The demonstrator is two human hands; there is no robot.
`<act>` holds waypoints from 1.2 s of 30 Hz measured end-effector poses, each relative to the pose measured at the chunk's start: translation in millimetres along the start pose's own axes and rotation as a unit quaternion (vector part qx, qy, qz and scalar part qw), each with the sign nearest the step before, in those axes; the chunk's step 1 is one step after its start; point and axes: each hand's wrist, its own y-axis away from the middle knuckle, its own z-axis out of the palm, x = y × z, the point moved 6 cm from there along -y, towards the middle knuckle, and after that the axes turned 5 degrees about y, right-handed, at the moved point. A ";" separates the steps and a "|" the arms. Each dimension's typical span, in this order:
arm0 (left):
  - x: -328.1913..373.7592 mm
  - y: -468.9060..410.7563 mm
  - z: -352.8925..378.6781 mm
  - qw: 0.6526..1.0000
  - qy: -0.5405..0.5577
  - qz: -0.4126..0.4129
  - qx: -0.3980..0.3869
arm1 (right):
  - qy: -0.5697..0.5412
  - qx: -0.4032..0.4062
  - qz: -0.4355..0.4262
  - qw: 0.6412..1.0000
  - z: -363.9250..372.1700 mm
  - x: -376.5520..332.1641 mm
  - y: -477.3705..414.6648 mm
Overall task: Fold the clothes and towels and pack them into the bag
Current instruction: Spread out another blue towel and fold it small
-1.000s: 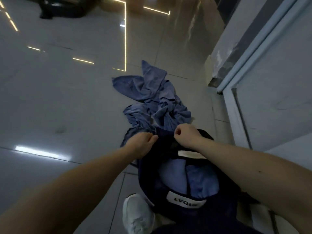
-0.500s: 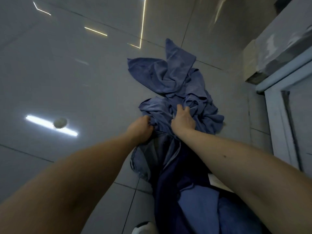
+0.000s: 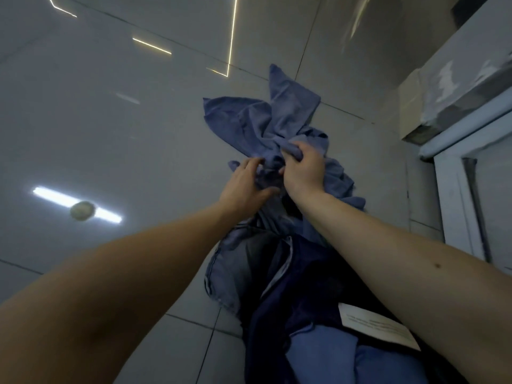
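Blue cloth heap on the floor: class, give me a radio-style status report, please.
Right hand grips bunched blue cloth. Left hand touches it, fingers straight. Cloth unfolded, heaped on floor beyond dark bag. Nothing in the way.

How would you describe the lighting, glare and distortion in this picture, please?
Head view: dim, bluish light; strip-light reflections glare off the floor; wide-angle distortion bends the tile joints and swells the forearms; the right hand gripping the blue cloth looks soft, the left hand too; the dark bag lies in shadow.
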 end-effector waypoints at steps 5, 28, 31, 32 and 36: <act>67.3 1.2 -56.7 0.990 0.083 0.075 0.084 | -0.110 0.028 -0.088 0.990 -25.7 -81.9 7.9; 224.9 260.0 -385.9 0.975 -0.049 0.111 0.186 | -0.330 -0.161 -0.099 0.925 -98.4 -397.7 184.6; 193.2 277.5 -392.3 0.973 -0.075 0.101 0.192 | -0.231 -0.133 -0.035 0.963 -71.9 -366.3 191.5; 181.9 280.6 -392.3 0.975 -0.095 0.090 0.181 | -0.188 -0.131 -0.017 0.973 -62.3 -350.3 192.0; 145.6 284.6 -389.0 0.972 -0.187 0.043 0.136 | -0.100 -0.209 0.020 0.973 -29.2 -306.7 200.9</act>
